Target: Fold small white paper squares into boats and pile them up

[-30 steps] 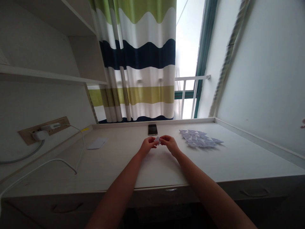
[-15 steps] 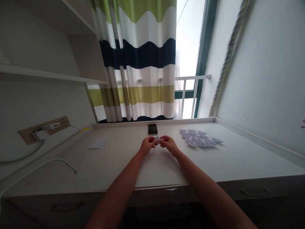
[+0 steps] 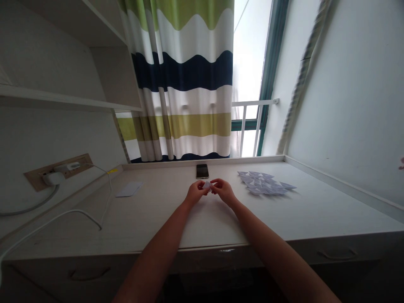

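Observation:
A small folded piece of white paper (image 3: 207, 185) is pinched between my two hands, above the middle of the desk. My left hand (image 3: 196, 191) grips its left side with thumb and fingers. From the other side, my right hand (image 3: 221, 189) holds it with the fingertips. Just beyond the hands lies a dark-screened phone (image 3: 202, 171). To the right, several folded white paper triangles (image 3: 263, 184) lie spread in overlapping rows. A few flat white paper sheets (image 3: 128, 189) rest on the desk at the left. The fold's finer details are too small to make out.
The white desk (image 3: 151, 227) has a raised rim along the back and right. A white cable (image 3: 107, 198) runs over its left part from a wall socket (image 3: 59, 170). Shelves (image 3: 69, 99) jut out at upper left. A striped curtain (image 3: 189, 101) hangs behind the desk.
The folded paper has turned slightly between my fingers, its pointed tip giving way to a squarer outline. My hands have barely shifted; everything else stays put.

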Tool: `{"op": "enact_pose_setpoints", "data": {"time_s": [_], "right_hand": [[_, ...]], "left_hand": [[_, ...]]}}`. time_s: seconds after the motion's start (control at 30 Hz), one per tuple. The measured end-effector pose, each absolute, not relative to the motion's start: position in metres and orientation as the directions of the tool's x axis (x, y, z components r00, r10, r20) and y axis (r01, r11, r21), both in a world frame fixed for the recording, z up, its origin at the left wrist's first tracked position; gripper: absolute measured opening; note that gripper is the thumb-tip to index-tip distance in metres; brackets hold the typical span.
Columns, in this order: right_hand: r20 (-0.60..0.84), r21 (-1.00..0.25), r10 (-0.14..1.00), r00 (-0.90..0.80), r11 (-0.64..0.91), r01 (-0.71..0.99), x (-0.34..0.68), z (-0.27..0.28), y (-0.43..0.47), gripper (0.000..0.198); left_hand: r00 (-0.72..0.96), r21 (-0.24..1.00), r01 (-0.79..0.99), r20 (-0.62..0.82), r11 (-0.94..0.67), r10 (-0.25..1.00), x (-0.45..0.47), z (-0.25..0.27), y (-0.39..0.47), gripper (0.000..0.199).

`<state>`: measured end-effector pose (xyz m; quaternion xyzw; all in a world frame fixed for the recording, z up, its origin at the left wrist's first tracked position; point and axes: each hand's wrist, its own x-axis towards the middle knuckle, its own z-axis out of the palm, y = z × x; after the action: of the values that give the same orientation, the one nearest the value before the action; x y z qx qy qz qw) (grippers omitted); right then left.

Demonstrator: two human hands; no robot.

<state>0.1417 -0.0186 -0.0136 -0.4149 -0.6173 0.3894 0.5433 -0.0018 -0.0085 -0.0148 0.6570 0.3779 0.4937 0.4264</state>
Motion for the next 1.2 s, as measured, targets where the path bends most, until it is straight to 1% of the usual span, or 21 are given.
{"op": "enact_pose_setpoints", "data": {"time_s": [0.13, 0.27, 0.37, 0.5, 0.6, 0.7, 0.8, 0.97, 1.07, 1.2], "right_hand": [[0.421, -0.885, 0.905, -0.056, 0.423, 0.195, 0.140, -0.013, -0.021, 0.019], [0.441, -0.862, 0.897, -0.042, 0.436, 0.257, 0.139, -0.011, -0.025, 0.015], [0.450, -0.847, 0.892, -0.045, 0.442, 0.296, 0.138, -0.010, -0.026, 0.013], [0.456, -0.833, 0.888, -0.057, 0.448, 0.326, 0.138, -0.011, -0.026, 0.014], [0.451, -0.837, 0.890, -0.073, 0.450, 0.312, 0.138, -0.013, -0.024, 0.015], [0.448, -0.843, 0.890, -0.086, 0.453, 0.290, 0.139, -0.015, -0.023, 0.016], [0.475, -0.824, 0.876, -0.084, 0.476, 0.308, 0.139, -0.015, -0.023, 0.013], [0.512, -0.770, 0.855, -0.085, 0.500, 0.395, 0.137, -0.015, -0.023, 0.013], [0.519, -0.760, 0.851, -0.087, 0.505, 0.410, 0.137, -0.014, -0.024, 0.013], [0.521, -0.761, 0.850, -0.076, 0.503, 0.409, 0.137, -0.014, -0.023, 0.013]], "left_hand": [[0.207, 0.901, 0.163, 0.367, -0.402, 0.907, 0.000, -0.013, -0.012, 0.018], [0.176, 0.835, 0.281, 0.440, -0.474, 0.880, 0.003, -0.010, -0.018, 0.012], [0.163, 0.797, 0.336, 0.475, -0.502, 0.865, 0.005, -0.010, -0.020, 0.011], [0.162, 0.793, 0.344, 0.476, -0.502, 0.864, 0.005, -0.012, -0.019, 0.012], [0.156, 0.796, 0.339, 0.478, -0.501, 0.865, 0.005, -0.012, -0.018, 0.011], [0.184, 0.813, 0.307, 0.460, -0.495, 0.869, 0.004, -0.011, -0.018, 0.010], [0.209, 0.826, 0.292, 0.436, -0.482, 0.875, 0.003, -0.010, -0.019, 0.011], [0.144, 0.787, 0.391, 0.459, -0.476, 0.877, 0.005, -0.008, -0.021, 0.010], [0.120, 0.763, 0.439, 0.473, -0.474, 0.873, 0.007, -0.008, -0.022, 0.011], [0.127, 0.743, 0.446, 0.499, -0.499, 0.857, 0.008, -0.006, -0.025, 0.010]]}}
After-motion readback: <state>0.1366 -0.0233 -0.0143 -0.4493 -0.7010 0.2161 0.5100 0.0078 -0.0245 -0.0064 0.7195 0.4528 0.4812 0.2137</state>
